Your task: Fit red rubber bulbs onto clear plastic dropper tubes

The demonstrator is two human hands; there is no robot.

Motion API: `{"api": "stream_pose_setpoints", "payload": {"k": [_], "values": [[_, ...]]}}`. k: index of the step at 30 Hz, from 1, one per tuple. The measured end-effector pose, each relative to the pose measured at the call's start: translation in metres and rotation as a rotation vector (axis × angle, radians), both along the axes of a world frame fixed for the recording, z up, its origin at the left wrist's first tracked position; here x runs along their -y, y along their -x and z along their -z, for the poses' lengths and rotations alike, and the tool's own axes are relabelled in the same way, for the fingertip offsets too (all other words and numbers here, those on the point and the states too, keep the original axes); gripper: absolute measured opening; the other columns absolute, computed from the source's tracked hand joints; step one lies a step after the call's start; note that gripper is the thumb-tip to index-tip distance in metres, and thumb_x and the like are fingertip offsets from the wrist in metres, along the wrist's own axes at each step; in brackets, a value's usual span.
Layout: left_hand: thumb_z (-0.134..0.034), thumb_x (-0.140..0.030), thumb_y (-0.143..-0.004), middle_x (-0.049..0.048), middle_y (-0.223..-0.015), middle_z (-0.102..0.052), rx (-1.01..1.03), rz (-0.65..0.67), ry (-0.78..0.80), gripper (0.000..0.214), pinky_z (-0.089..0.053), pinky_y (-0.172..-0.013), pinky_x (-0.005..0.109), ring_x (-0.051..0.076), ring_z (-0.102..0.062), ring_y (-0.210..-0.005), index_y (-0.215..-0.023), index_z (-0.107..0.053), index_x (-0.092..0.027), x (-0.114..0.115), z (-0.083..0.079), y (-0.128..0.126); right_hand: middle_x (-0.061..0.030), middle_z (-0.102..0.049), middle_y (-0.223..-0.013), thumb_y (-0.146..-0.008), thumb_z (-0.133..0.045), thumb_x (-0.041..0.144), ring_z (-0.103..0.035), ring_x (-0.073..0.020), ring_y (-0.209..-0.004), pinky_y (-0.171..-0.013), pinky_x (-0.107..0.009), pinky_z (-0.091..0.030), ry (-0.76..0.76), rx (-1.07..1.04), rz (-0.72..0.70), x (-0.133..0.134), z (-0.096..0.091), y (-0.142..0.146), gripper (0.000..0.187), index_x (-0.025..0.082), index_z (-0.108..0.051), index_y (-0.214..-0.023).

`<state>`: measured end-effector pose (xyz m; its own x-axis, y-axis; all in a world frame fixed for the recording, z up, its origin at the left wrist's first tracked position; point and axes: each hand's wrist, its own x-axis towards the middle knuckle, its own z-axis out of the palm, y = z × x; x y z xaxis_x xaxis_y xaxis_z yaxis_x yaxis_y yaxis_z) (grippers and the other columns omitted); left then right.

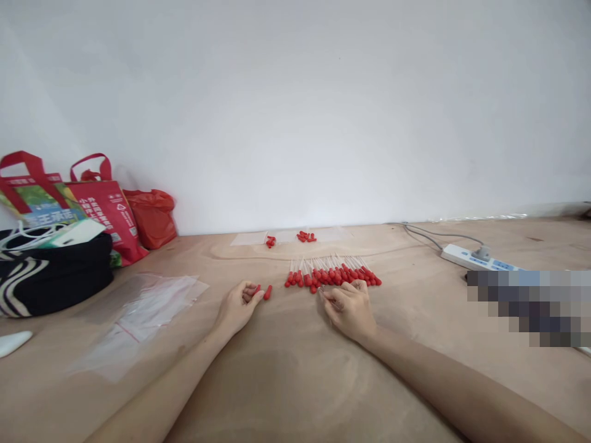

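My left hand (241, 304) is closed in a pinch on a small red rubber bulb (257, 289), partly hidden by the fingers. Just right of those fingertips lies another red rubber bulb (268, 292) on the table. A row of droppers (332, 274), thin clear tubes with red bulbs towards me, stretches across the middle. At the near edge of this row, my right hand (348, 307) is pinched round what looks like a thin clear tube (322, 294), mostly covered by the fingers. Farther back, two small groups of loose red bulbs (271, 242) lie on clear plastic bags (249, 238).
Clear zip bags (143, 314) lie flat on the wooden table (286, 381) at left. Behind them stand a black bag (55, 271), a red shopping bag (108, 215) and a red plastic bag (152, 215). A power strip (478, 258) with a cable sits at right; a blurred patch adjoins it.
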<state>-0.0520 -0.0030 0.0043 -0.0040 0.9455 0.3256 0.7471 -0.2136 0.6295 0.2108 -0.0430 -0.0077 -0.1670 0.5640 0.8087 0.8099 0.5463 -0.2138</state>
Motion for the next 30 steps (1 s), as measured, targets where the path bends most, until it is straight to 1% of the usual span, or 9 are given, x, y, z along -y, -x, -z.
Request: {"api": "stream_pose_setpoints", "payload": {"k": [4, 6, 8, 11, 17, 20, 25, 30], "values": [[-0.052, -0.053, -0.069, 0.0015, -0.07, -0.059, -0.013, -0.001, 0.02, 0.04, -0.044, -0.057, 0.025, 0.014, -0.054, -0.061, -0.085, -0.053, -0.016, 0.001, 0.001, 0.0, 0.0009, -0.059, -0.055, -0.076, -0.05, 0.019, -0.045, -0.0122, -0.062, -0.072, -0.033, -0.023, 0.008, 0.064, -0.011, -0.001, -0.001, 0.001, 0.018, 0.021, -0.061, -0.062], [-0.05, -0.054, -0.07, 0.002, -0.07, -0.06, -0.012, -0.005, 0.029, 0.041, -0.044, -0.058, 0.026, 0.015, -0.054, -0.062, -0.084, -0.054, -0.016, 0.002, -0.001, -0.002, 0.0007, -0.059, -0.055, -0.076, -0.053, 0.026, -0.045, -0.0129, -0.063, -0.073, -0.034, -0.023, 0.029, 0.08, -0.036, -0.001, -0.002, 0.002, 0.017, 0.022, -0.063, -0.064], [-0.048, -0.054, -0.072, 0.0025, -0.07, -0.061, -0.001, 0.009, 0.04, 0.04, -0.044, -0.059, 0.026, 0.015, -0.055, -0.063, -0.082, -0.055, -0.016, 0.004, -0.004, -0.004, 0.0008, -0.059, -0.055, -0.074, -0.058, 0.038, -0.044, -0.0128, -0.063, -0.073, -0.035, -0.022, 0.061, 0.087, -0.072, -0.001, -0.003, 0.002, 0.019, 0.023, -0.065, -0.065], [-0.046, -0.053, -0.073, 0.0023, -0.07, -0.062, 0.012, 0.027, 0.048, 0.038, -0.043, -0.059, 0.026, 0.015, -0.056, -0.063, -0.08, -0.056, -0.017, 0.007, -0.009, -0.005, 0.0006, -0.057, -0.056, -0.066, -0.06, 0.055, -0.043, -0.0125, -0.063, -0.074, -0.035, -0.022, 0.105, 0.095, -0.106, -0.001, -0.004, 0.002, 0.032, 0.024, -0.068, -0.071], [-0.042, -0.052, -0.074, 0.0024, -0.07, -0.063, -0.019, 0.024, 0.06, 0.039, -0.042, -0.058, 0.025, 0.015, -0.056, -0.064, -0.081, -0.057, -0.017, 0.011, -0.014, -0.006, -0.0007, -0.055, -0.065, -0.055, -0.055, 0.071, -0.043, -0.0132, -0.068, -0.075, -0.035, -0.021, 0.179, 0.18, -0.094, -0.003, -0.003, 0.0, 0.058, 0.024, -0.069, -0.086], [-0.042, -0.052, -0.074, 0.0028, -0.072, -0.064, -0.023, 0.03, 0.056, 0.039, -0.042, -0.058, 0.025, 0.016, -0.057, -0.064, -0.081, -0.057, -0.017, 0.011, -0.014, -0.006, -0.0014, -0.054, -0.067, -0.051, -0.053, 0.075, -0.043, -0.015, -0.071, -0.076, -0.036, -0.021, 0.234, 0.228, -0.079, -0.004, -0.003, -0.001, 0.068, 0.023, -0.067, -0.092], [-0.042, -0.052, -0.075, 0.0026, -0.073, -0.064, -0.033, 0.043, 0.047, 0.039, -0.042, -0.058, 0.025, 0.015, -0.057, -0.064, -0.083, -0.057, -0.017, 0.01, -0.011, -0.005, -0.0038, -0.057, -0.075, -0.051, -0.048, 0.078, -0.045, -0.0183, -0.076, -0.077, -0.037, -0.023, 0.3, 0.273, -0.083, -0.004, -0.004, -0.002, 0.082, 0.019, -0.061, -0.105], [-0.043, -0.052, -0.075, 0.0034, -0.076, -0.063, -0.044, 0.062, 0.038, 0.039, -0.043, -0.056, 0.025, 0.015, -0.057, -0.065, -0.087, -0.056, -0.016, 0.008, -0.005, -0.003, -0.0049, -0.057, -0.078, -0.053, -0.047, 0.078, -0.046, -0.0189, -0.077, -0.077, -0.037, -0.024, 0.318, 0.311, -0.096, -0.002, -0.007, -0.003, 0.085, 0.017, -0.057, -0.112]]}}
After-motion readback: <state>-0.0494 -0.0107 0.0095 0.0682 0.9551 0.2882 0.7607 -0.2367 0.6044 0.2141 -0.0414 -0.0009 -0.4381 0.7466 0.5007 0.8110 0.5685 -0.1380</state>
